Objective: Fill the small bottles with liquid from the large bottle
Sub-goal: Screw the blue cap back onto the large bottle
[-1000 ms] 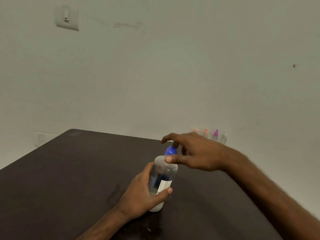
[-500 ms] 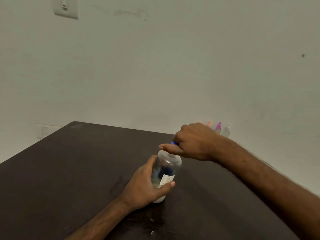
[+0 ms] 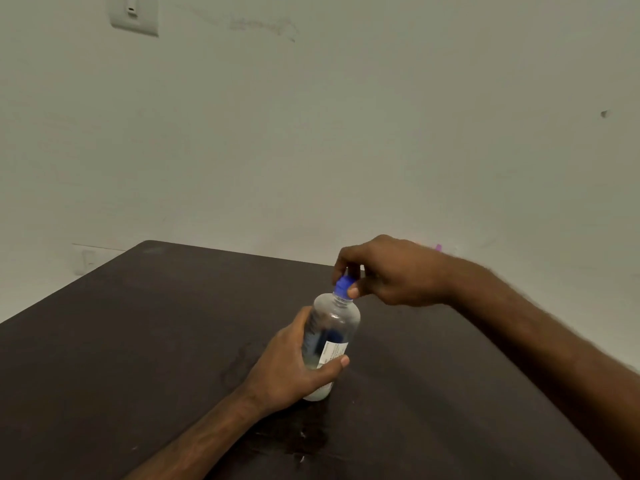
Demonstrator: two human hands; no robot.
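Note:
A large clear bottle (image 3: 334, 318) with a blue-and-white label stands on the dark table (image 3: 138, 341), holding a little liquid at its base. My left hand (image 3: 294, 365) is wrapped around its body. My right hand (image 3: 388, 271) reaches in from the right, fingers and thumb pinched on the blue cap (image 3: 343, 283) at the bottle's top. The small bottles at the table's far right edge are almost wholly hidden behind my right hand; only a pink tip (image 3: 438, 247) of one shows.
A wet patch (image 3: 304, 438) lies on the table just in front of the bottle. A grey wall rises behind the table, with a switch plate (image 3: 134, 14) high on the left and a socket (image 3: 88, 259) low on the left.
The blue cap was covered by my closed right hand half a second ago; now the fingers pinch it and it shows. The small bottles have slipped out of sight behind that hand.

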